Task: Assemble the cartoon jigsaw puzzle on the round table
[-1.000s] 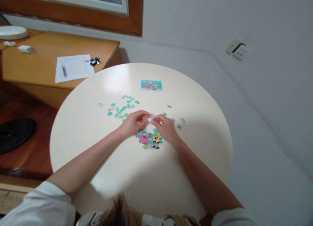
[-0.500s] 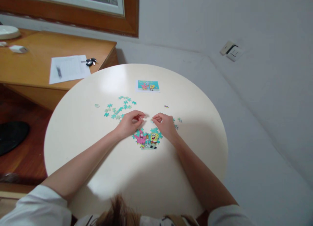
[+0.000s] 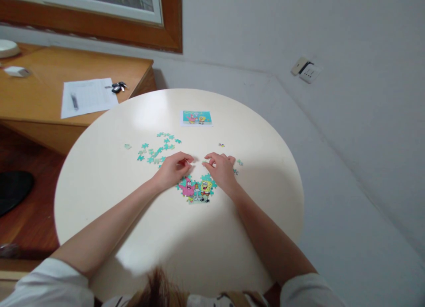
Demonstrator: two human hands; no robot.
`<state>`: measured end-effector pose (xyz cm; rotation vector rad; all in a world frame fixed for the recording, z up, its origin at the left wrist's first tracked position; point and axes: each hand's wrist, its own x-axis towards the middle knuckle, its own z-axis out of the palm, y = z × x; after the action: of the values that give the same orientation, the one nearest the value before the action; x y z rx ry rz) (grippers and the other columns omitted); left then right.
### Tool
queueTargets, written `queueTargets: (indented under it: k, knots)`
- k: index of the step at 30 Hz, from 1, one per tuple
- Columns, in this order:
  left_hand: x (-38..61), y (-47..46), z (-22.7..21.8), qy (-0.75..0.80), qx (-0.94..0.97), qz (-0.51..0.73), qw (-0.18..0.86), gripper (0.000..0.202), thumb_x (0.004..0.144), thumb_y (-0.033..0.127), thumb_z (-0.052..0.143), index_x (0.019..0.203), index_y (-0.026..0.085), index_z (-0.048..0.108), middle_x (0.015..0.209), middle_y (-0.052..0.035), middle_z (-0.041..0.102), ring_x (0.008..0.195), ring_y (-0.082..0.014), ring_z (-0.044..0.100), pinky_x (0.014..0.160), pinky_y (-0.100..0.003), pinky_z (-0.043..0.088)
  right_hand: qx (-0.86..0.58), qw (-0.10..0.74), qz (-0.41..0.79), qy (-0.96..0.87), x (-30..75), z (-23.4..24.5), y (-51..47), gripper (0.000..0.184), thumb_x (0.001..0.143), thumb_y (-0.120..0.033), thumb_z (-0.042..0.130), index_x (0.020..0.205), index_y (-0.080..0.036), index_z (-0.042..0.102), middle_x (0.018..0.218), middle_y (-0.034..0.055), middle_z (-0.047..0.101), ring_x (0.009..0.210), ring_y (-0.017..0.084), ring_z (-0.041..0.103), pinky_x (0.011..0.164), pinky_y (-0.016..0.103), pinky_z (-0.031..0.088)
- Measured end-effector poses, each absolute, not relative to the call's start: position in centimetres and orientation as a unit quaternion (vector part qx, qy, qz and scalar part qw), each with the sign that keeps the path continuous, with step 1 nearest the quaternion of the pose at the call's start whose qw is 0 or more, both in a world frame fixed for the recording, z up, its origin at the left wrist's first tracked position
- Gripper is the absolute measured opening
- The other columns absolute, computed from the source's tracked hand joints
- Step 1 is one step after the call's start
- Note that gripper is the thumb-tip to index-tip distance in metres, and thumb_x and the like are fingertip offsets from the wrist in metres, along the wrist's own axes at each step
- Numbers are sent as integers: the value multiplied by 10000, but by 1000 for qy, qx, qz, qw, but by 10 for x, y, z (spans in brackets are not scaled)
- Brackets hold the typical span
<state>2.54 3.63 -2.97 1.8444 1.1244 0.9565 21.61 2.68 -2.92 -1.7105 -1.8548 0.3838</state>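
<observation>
My left hand (image 3: 174,169) is curled just above the upper left edge of a partly joined jigsaw puzzle (image 3: 196,191). Its thumb and fingertips come close together, and what lies between them is too small to make out. Opposite it, my right hand (image 3: 221,169) pinches a small puzzle piece (image 3: 203,161), mostly covered by the fingertips. The joined part shows a pink starfish figure and a yellow square figure on teal, with a jagged upper edge. Loose teal puzzle pieces (image 3: 159,151) are scattered left of my left hand.
On the round white table (image 3: 159,236) a picture card (image 3: 197,117) lies at the back. A few loose pieces (image 3: 239,162) lie beside my right hand, another piece (image 3: 221,144) beyond it. A wooden desk (image 3: 86,61) at the left holds a paper sheet (image 3: 88,97) and keys (image 3: 117,87).
The view has shifted slightly, so the table sits a little further left. My right thumb and fingertips have changed position around the small piece. My left hand has hardly moved.
</observation>
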Motion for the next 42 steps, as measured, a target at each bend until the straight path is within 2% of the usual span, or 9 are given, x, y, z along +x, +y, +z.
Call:
queueTargets:
  k: [3, 6, 10, 14, 18, 22, 31, 36, 42]
  knots:
    - [25, 37, -28, 443, 722, 374, 377, 160, 784, 258, 548, 878, 156, 628, 817, -53, 644, 735, -122, 578, 710, -270, 517, -638, 316, 128, -691, 228, -22, 30, 78, 798, -249, 649, 872, -235, 670, 735, 5, 688, 753, 177, 595, 847, 360, 315]
    - [24, 38, -26, 451, 729, 368, 360, 140, 778, 245, 554, 861, 160, 627, 832, -55, 660, 708, -111, 567, 687, -256, 502, -653, 311, 119, -680, 251, -11, 34, 62, 793, -235, 611, 788, -212, 668, 752, 18, 701, 715, 164, 600, 824, 340, 373]
    - [19, 40, -21, 456, 757, 318, 344, 153, 763, 269, 579, 854, 159, 635, 803, -47, 666, 600, -93, 531, 588, -235, 454, -683, 228, 170, -673, 285, 1, 37, 81, 747, -203, 599, 707, -202, 670, 673, -2, 687, 634, 135, 589, 701, 277, 410]
    - [12, 43, -13, 451, 796, 269, 301, 158, 751, 247, 562, 851, 172, 659, 795, -51, 666, 634, -115, 565, 615, -249, 448, -668, 166, 188, -701, 310, 9, 32, 81, 726, -238, 643, 665, -192, 669, 650, 4, 679, 596, 125, 570, 617, 252, 394]
    - [7, 45, -4, 455, 803, 253, 290, 164, 752, 231, 546, 854, 179, 665, 830, -56, 676, 670, -131, 578, 649, -265, 455, -641, 83, 187, -740, 320, 11, 27, 95, 682, -293, 712, 648, -213, 675, 620, -20, 660, 587, 123, 572, 618, 257, 383]
    - [3, 44, 1, 454, 812, 217, 297, 141, 763, 276, 567, 808, 180, 660, 748, -44, 655, 625, -133, 565, 600, -254, 431, -656, 42, 163, -736, 316, 10, 25, 115, 661, -306, 752, 641, -225, 673, 642, -25, 669, 616, 137, 588, 662, 281, 378]
    - [4, 37, 10, 447, 817, 96, 351, 164, 732, 348, 657, 727, 197, 593, 582, 13, 589, 477, -113, 467, 489, -241, 295, -690, 43, 159, -705, 311, 9, 29, 50, 713, -252, 712, 742, -214, 699, 730, 10, 706, 687, 164, 619, 717, 311, 391]
    - [5, 36, 11, 446, 813, 67, 368, 160, 676, 261, 676, 674, 208, 525, 570, 32, 556, 476, -112, 447, 501, -255, 266, -694, 53, 177, -696, 310, 9, 29, 44, 696, -211, 707, 726, -199, 677, 713, 10, 691, 654, 153, 604, 656, 282, 404]
    - [9, 35, 19, 458, 822, -5, 337, 208, 721, 299, 645, 694, 199, 464, 635, 22, 540, 534, -108, 428, 527, -257, 263, -655, 122, 221, -712, 312, 9, 27, 74, 671, -152, 679, 670, -189, 615, 658, -6, 662, 608, 125, 579, 602, 242, 410]
